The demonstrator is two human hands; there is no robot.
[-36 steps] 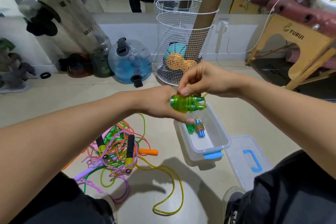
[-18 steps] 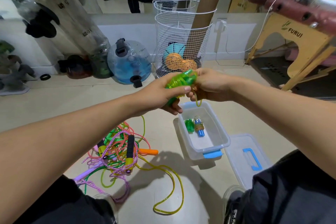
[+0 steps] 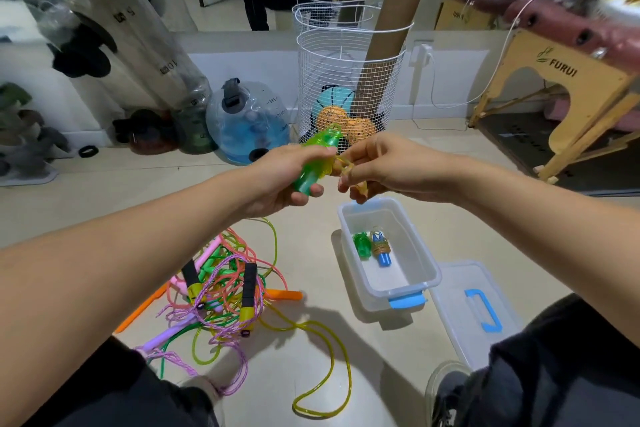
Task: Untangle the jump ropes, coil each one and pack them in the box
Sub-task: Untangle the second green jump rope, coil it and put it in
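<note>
The green handles (image 3: 313, 163) of one jump rope are held up in the air above the far end of the box (image 3: 429, 274), roughly between the two hands. The left hand (image 3: 277, 180) has its fingers curled round the handles, thumb under them. The right hand (image 3: 377, 163), just beside it, pinches a thin yellowish cord (image 3: 343, 163) that loops against the handles; how many turns are already on cannot be made out.

The likeliest failure is the winding coming loose: the cord looks springy, so if the pinch slackens before the end is tucked, the turns would probably spring off the handles and the coil would need redoing. A loose tail could also drop and catch on the box rim.

Inside the box lie two small bundles, one green (image 3: 361, 246) and one blue (image 3: 381, 250), side by side near the far wall. A poorly bound coil dropped in beside them might open and snag them.

On the floor to the left sits the tangled pile (image 3: 221, 284) of pink, orange, green and purple ropes, with a yellow loop (image 3: 322, 374) trailing toward the person's knees. A foot shifting could drag that loop and tighten the knots. The lid (image 3: 471, 312) lies beside the box, close to the right knee, where it could be knocked.
</note>
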